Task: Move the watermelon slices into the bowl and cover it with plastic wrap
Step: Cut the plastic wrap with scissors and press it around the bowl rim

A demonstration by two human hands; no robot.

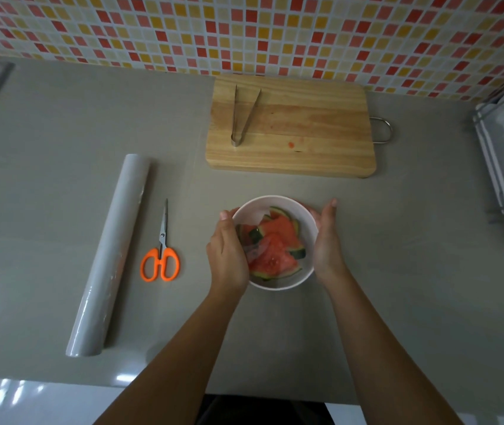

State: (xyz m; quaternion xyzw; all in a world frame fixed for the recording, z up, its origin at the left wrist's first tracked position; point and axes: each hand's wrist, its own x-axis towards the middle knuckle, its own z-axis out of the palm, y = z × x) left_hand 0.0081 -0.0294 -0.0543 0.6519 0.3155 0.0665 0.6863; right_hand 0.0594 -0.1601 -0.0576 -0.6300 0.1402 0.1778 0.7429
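Cupping the bowl of watermelon slices, left hand and right hand fingers wrap its sides

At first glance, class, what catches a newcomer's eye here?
The white bowl of red watermelon slices sits near the counter's front, cupped by the left hand and right hand. Orange-handled scissors lie left of it, beside a long wrap roll.

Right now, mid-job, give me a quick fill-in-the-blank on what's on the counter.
1. The watermelon slices lie in the ____.
2. The tongs rest on the ____ board.
3. The scissors have ____ handles.
4. The plastic wrap roll lies ____ of the scissors.

Missing words: bowl; cutting; orange; left
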